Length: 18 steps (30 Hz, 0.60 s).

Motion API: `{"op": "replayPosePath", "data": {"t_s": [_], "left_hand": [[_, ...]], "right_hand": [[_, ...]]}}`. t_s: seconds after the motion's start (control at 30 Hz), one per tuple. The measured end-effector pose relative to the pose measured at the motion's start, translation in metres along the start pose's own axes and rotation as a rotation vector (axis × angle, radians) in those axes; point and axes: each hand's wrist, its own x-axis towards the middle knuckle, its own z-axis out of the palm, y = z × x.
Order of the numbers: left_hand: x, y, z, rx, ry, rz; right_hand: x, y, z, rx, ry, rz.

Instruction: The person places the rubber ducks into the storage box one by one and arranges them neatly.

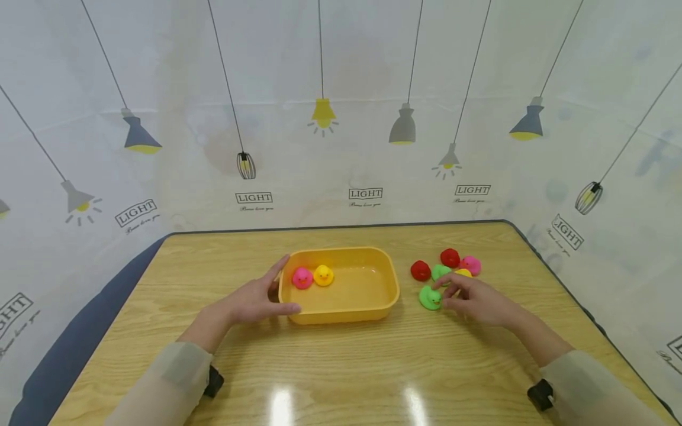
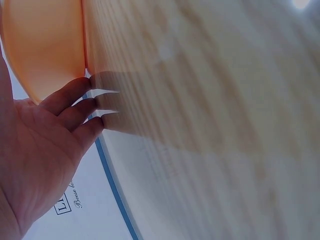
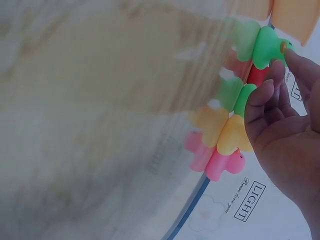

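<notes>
Hands apart, head view: left hand point(image 1: 256, 300) spread against 9 o'clock end of yellow tub point(image 1: 341, 318); right hand point(image 1: 476, 300), fingers parted, at green duck point(image 1: 429, 297) off tub's 3 o'clock. Left wrist: fingers unclenched. Right wrist: off-centre pinch could squirt duck away.

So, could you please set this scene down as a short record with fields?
Surface: wood-grain table
Container: plastic-looking, yellow-orange rounded rectangular tray
In tray: pink toy duck and yellow toy duck, towards its left end
Right of tray: two rounded red toys, nearer green toy duck, farther green toy duck, second pink toy duck, second yellow toy, partly hidden
Left hand: touches the tray's left end
Right hand: at the nearer green toy duck; whether it grips is unclear
Backdrop: white, printed with hanging lamps
</notes>
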Motion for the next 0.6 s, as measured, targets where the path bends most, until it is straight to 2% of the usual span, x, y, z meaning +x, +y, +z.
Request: {"op": "replayPosePath", "data": {"t_s": [0.6], "left_hand": [[0.0006, 0.0009, 0.0005, 0.018, 0.006, 0.001]], "right_hand": [[0.0043, 0.0039, 0.0031, 0.016, 0.011, 0.015]]}}
